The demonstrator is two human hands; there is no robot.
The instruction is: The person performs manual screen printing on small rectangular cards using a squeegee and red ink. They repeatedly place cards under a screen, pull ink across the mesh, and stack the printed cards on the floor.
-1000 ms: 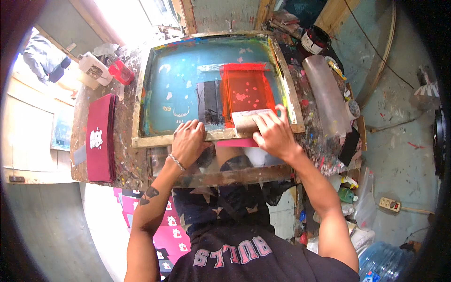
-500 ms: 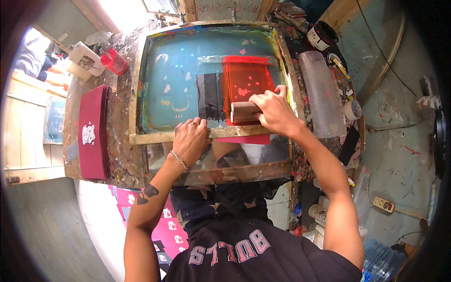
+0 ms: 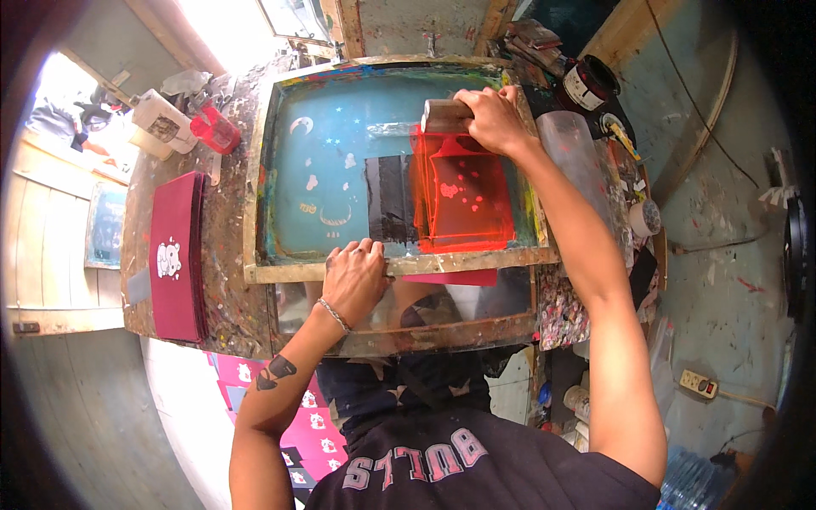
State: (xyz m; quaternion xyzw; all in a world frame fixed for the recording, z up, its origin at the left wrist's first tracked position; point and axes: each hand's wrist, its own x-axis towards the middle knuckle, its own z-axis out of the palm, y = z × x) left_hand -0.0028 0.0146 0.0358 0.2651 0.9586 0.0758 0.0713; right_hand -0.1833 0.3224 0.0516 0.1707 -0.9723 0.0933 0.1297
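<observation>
My R hand (image 3: 495, 121) clamps squeegee (image 3: 444, 116); L hand (image 3: 355, 276) pinches frame (image 3: 293, 272). Uneven press. could smear red ink (image 3: 472, 225); mesh contact unclear.

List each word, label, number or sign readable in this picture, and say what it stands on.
Black shirt: large pale block letters, upside down in the picture; readable, but I won't copy them out.
Dark jar: pale label, print too small to read.
White container: dark patch, too blurred to read.
Blue screen: a small yellowish mark, too small to tell whether it is lettering.
</observation>
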